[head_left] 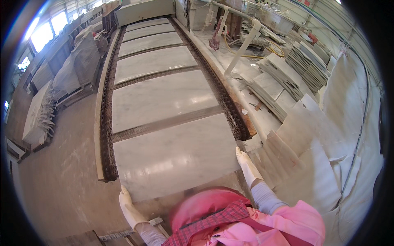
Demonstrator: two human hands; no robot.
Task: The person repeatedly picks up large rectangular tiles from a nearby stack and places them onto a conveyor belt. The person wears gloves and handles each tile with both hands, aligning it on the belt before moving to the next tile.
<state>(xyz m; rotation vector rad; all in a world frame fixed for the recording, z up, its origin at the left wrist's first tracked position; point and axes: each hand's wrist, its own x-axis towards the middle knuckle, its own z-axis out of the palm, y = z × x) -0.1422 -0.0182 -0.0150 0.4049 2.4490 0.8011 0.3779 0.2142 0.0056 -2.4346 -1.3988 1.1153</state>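
A pale, polished marble slab (176, 156) with faint grey veining lies at the near end of a chain conveyor (107, 131), its front part sticking out past the conveyor. At its near left corner, my left hand (128, 205) in a cream glove grips the edge. My right hand (247, 165), gloved the same way, is closed on the slab's right edge, close to the near corner. The fingers of both hands are partly hidden at the slab's edge. Directly beyond is another marble slab (164, 98), with several more lined up behind it along the conveyor.
A machine housing (144, 12) spans the conveyor's far end. Stacked slabs (305, 67) and white pipes (243, 47) stand to the right, beside draped pale sheeting (316, 156). Wrapped stacks (78, 61) and a slab bundle (37, 117) line the left.
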